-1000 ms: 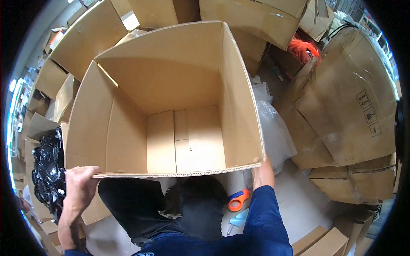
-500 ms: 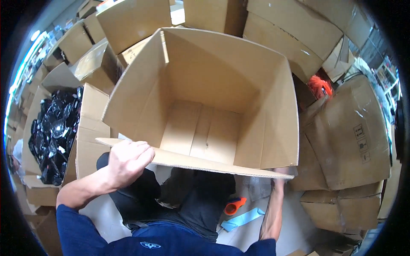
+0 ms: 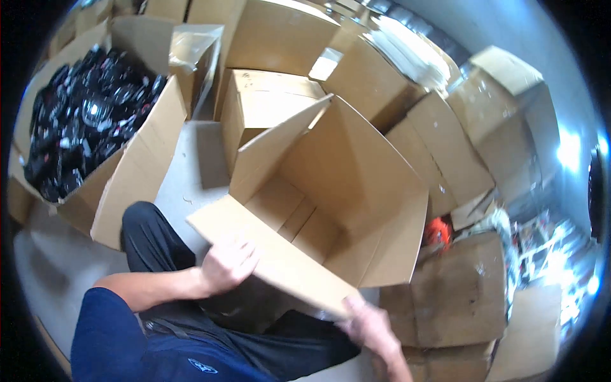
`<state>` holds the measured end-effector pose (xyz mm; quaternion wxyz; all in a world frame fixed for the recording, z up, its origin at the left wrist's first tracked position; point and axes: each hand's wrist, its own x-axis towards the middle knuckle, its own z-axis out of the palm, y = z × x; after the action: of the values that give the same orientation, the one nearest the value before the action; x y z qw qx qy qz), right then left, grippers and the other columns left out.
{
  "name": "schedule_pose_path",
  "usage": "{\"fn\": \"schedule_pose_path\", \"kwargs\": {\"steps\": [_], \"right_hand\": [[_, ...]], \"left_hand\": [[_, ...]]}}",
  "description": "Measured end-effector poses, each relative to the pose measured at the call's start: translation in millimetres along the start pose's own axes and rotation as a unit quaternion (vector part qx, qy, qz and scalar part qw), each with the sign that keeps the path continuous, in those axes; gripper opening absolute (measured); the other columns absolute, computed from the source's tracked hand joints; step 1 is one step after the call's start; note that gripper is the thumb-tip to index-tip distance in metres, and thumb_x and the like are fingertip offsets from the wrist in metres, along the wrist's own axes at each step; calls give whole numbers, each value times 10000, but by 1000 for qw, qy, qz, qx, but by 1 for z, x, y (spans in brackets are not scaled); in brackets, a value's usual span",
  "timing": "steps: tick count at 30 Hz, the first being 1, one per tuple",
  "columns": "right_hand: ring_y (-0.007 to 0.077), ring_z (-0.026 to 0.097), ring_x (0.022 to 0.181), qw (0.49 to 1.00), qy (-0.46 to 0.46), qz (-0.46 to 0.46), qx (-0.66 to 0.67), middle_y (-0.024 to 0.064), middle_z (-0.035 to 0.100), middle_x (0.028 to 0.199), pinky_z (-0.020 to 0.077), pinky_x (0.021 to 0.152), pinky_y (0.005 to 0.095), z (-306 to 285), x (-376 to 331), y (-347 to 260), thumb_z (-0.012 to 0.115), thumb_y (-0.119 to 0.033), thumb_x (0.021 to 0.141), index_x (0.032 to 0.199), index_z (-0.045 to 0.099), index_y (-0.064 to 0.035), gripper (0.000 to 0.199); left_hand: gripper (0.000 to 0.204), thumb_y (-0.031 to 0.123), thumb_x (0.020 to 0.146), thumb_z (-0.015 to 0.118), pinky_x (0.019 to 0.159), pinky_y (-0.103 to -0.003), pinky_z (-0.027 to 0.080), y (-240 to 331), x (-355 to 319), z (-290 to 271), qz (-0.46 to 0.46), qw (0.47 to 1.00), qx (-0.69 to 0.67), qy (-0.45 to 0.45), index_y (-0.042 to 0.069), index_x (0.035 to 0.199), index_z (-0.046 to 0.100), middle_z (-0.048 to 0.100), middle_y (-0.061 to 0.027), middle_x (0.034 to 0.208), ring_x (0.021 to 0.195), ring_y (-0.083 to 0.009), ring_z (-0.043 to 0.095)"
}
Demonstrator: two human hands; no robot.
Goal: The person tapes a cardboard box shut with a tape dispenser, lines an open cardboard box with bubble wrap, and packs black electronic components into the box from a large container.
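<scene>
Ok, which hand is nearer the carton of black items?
Left. The left hand is lower in view and right of the carton, at the near flap of the open box; the right hand is farther right, at that flap's other end.

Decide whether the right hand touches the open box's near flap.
Touching. The head view shows the right hand gripping the near flap at its right end.

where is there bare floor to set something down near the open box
Bare floor shows left of the left knee, below the carton of shiny black items. A narrower strip lies between that carton and the open box. Beyond and right of the box, cartons crowd together.
</scene>
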<state>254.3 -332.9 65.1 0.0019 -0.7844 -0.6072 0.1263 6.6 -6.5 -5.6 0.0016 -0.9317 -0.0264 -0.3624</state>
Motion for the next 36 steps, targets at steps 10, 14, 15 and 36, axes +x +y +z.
{"fn": "schedule_pose_path", "kwargs": {"steps": [10,14,15,36], "right_hand": [[459,445,1368,996,-42,43,-70,348,424,1475,400,1130,474,83,147,16,921,-553,587,1537,222,101,1349],[430,700,842,996,-27,82,1,253,700,824,562,769,507,98,197,35,832,-356,723,910,699,-11,414],[429,695,803,996,-13,87,13,251,686,786,559,734,509,105,208,34,800,-313,756,765,693,-21,311],[410,649,844,983,-47,-114,133,186,637,873,536,718,472,136,71,73,698,-111,824,999,647,-36,197]], "left_hand": [[923,365,747,848,1191,-570,275,-49,32,115,-46,940,-15,-337,-10,1478,426,379,-281,1560,1484,-407,329],[563,306,747,823,1069,-475,424,-48,44,161,-47,913,-121,-386,31,1206,648,622,-208,1325,1338,-344,525],[358,278,764,783,1029,-447,456,-54,38,173,-45,917,-99,-385,59,1034,697,692,-158,1171,1214,-304,610],[802,255,877,742,1162,-566,355,-28,30,105,-321,904,-197,-202,-85,1493,357,256,-402,1550,1412,-524,379]]}}
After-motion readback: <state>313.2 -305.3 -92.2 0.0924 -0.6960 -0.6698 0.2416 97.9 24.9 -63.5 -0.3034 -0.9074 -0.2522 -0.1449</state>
